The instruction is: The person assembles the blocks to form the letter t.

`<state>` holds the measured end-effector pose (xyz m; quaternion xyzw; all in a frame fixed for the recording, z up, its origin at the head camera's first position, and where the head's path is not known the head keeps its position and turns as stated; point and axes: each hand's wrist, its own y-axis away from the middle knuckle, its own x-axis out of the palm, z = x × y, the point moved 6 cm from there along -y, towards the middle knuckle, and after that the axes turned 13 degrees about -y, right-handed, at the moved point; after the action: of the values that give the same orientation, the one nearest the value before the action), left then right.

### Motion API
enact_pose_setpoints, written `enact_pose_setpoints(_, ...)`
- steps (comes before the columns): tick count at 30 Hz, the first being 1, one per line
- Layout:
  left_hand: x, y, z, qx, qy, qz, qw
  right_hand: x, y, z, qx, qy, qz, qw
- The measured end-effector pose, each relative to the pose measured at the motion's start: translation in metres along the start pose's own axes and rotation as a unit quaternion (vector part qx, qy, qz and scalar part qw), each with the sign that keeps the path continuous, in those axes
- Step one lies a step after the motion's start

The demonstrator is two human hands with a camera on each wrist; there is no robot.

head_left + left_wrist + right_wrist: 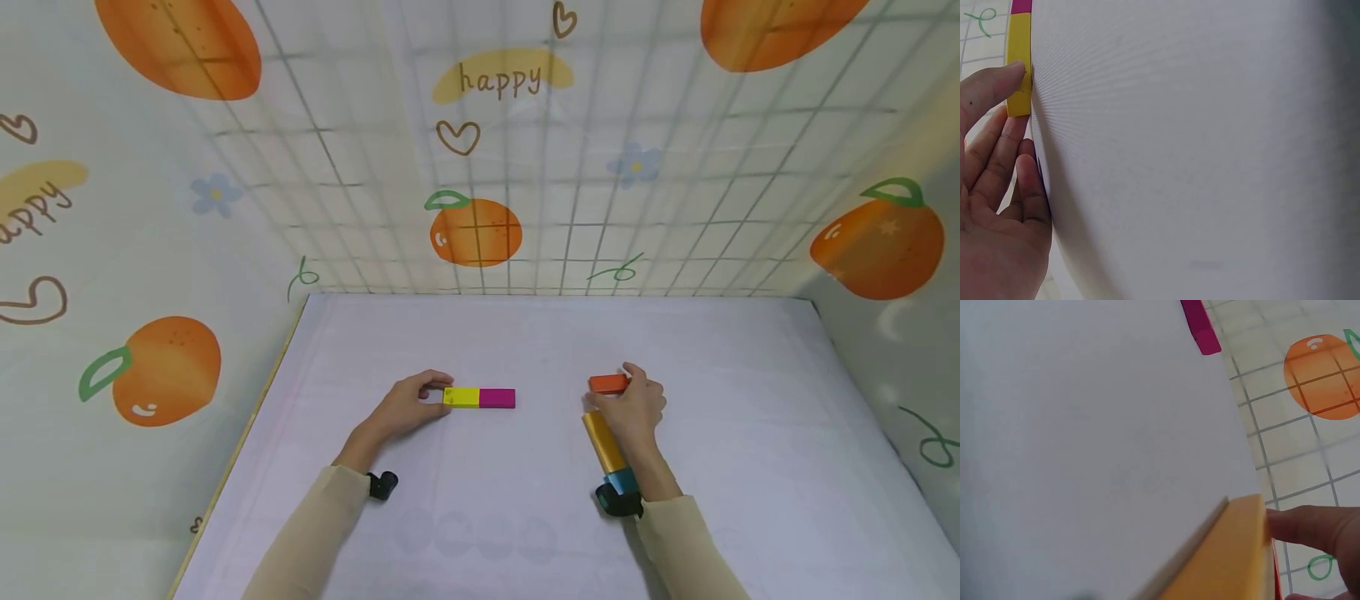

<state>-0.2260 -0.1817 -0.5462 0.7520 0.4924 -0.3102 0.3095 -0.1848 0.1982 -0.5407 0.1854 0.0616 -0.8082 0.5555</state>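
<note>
My left hand (405, 406) pinches the outer end of a yellow block (461, 397) between thumb and fingers. In the left wrist view the thumb lies over the yellow block (1019, 47). A magenta block (497, 398) sits end to end with it on the right. Over on the right side, my right hand (632, 408) grips a short orange-red block (606, 383), its right end hidden by the fingers. Just below that hand, a gold block (602, 442) lies slanted, with a blue block (622, 481) at its lower end. The gold block (1229, 550) looms large in the right wrist view.
Both wrists wear small black cameras; the right one (618, 502) overlaps the blue block's lower end. The white table (480, 517) meets a printed backdrop (375, 250) with oranges and grid lines along its far edge. White stretches of table separate the two hands.
</note>
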Motion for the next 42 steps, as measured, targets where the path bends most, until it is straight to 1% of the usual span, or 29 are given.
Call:
enact_pose_setpoints(5,0.0001,-0.0006,0.0002,-0.003,-0.001,0.0,1.0,-0.0007,0.0001,-0.0013,0.015,0.005,0.004,0.9999)
enact_pose_setpoints(8,0.0004,-0.0004,0.0013,-0.007,-0.004,0.001,1.0,-0.0004,-0.0004,-0.0027,0.016,0.01,0.004,0.9998)
enact_pose_setpoints(14,0.0003,0.0005,0.0003,0.008,0.003,-0.001,1.0,0.0005,-0.0037,-0.0013,-0.011,0.038,-0.007,0.9992)
enact_pose_setpoints(16,0.0008,0.0003,0.0006,0.012,0.003,-0.001,0.9999,0.0003,-0.0044,-0.0006,-0.015,0.04,-0.009,0.999)
enact_pose_setpoints(22,0.0025,-0.0012,0.0041,0.005,0.0,-0.001,1.0,-0.001,-0.0029,0.0018,-0.021,0.038,-0.008,0.999)
enact_pose_setpoints(28,0.0028,-0.0011,0.0048,0.006,0.001,0.0,1.0,-0.0007,-0.0008,0.0002,-0.027,0.04,-0.001,0.9988)
enact_pose_setpoints(31,0.0031,-0.0005,0.0047,0.001,0.002,0.002,1.0,-0.0005,0.0,-0.0023,-0.02,0.028,0.012,0.9993)
enact_pose_setpoints(36,0.0028,0.0004,0.0041,-0.005,0.003,0.002,1.0,-0.0014,0.0024,-0.0029,-0.014,-0.033,0.043,0.9984)
enact_pose_setpoints(38,0.0026,0.0005,0.0038,-0.005,0.004,0.002,1.0,-0.0015,0.0029,-0.0017,-0.017,-0.056,0.058,0.9966)
enact_pose_setpoints(42,0.0023,0.0003,0.0034,-0.005,0.003,0.002,1.0,-0.0008,0.0022,0.0031,-0.043,-0.064,0.084,0.9935)
